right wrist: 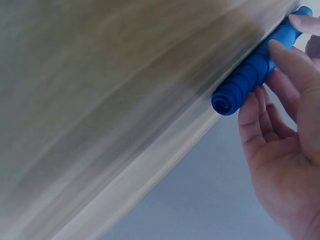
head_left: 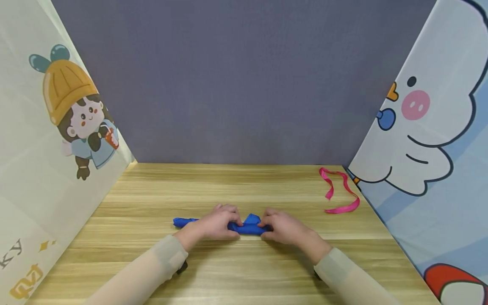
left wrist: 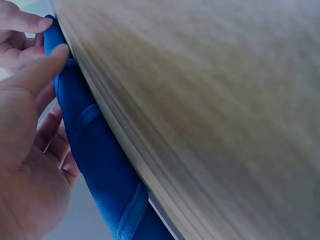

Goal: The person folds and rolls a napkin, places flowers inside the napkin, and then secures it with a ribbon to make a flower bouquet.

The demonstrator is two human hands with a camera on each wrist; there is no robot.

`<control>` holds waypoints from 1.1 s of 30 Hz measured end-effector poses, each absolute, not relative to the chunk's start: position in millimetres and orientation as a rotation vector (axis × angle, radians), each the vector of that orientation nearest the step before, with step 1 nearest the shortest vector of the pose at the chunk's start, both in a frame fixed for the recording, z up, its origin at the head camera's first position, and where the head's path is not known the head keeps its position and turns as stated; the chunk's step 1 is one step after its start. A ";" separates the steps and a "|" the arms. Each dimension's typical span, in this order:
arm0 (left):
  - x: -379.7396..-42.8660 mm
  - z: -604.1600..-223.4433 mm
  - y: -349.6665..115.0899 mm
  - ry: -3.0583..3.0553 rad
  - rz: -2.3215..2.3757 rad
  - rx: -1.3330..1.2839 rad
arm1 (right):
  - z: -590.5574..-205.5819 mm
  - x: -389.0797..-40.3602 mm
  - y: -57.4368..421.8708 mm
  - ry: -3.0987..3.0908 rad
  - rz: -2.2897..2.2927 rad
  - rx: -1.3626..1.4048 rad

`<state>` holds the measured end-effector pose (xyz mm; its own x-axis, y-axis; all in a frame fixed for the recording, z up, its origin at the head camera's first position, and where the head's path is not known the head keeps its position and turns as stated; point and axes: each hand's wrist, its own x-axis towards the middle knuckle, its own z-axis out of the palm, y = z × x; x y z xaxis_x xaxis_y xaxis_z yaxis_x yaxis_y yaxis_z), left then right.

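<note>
A blue cloth (head_left: 249, 229), rolled into a long narrow tube, lies crosswise on the wooden table. A small pointed flap of it sticks up on the far side, between the hands. My left hand (head_left: 221, 223) grips the roll near its middle, thumb on the near side and fingers over it. Toward the right end, my right hand (head_left: 284, 227) pinches it between thumb and fingers. The right wrist view shows the spiral end of the cloth roll (right wrist: 222, 102). Diagonal fold edges cross the cloth (left wrist: 95, 140) in the left wrist view.
A pink ribbon (head_left: 348, 207) lies in a loose bend at the table's back right. A grey panel (head_left: 236, 84) stands behind the wooden table (head_left: 228, 186). Printed cartoon sheets flank it on the left (head_left: 23, 140) and right (head_left: 450, 118).
</note>
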<state>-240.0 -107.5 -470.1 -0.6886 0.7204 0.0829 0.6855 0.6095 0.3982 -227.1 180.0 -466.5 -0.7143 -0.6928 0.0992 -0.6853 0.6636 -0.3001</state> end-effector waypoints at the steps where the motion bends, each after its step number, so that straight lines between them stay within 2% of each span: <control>1: -239.8 -469.6 -107.4 2.739 0.619 1.198 | -466.5 -227.1 180.4 2.840 -0.502 -1.168; 11: -238.7 -469.6 -108.9 2.768 0.587 1.210 | -469.0 -228.6 183.1 2.850 -0.535 -1.260; 20: -239.9 -470.8 -108.0 2.784 0.601 1.222 | -470.6 -229.7 184.2 2.856 -0.642 -1.223; 29: -240.2 -471.7 -105.4 2.771 0.601 1.224 | -473.1 -228.4 184.2 2.943 -0.545 -1.310; 33: -239.4 -470.7 -104.5 2.786 0.592 1.218 | -471.8 -226.6 184.4 2.955 -0.505 -1.262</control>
<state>-239.4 -104.5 -470.7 -0.6899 0.7154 0.1110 0.6988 0.6179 0.3605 -226.6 184.4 -471.8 -0.6935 -0.6857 0.2212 -0.7202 0.6517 -0.2378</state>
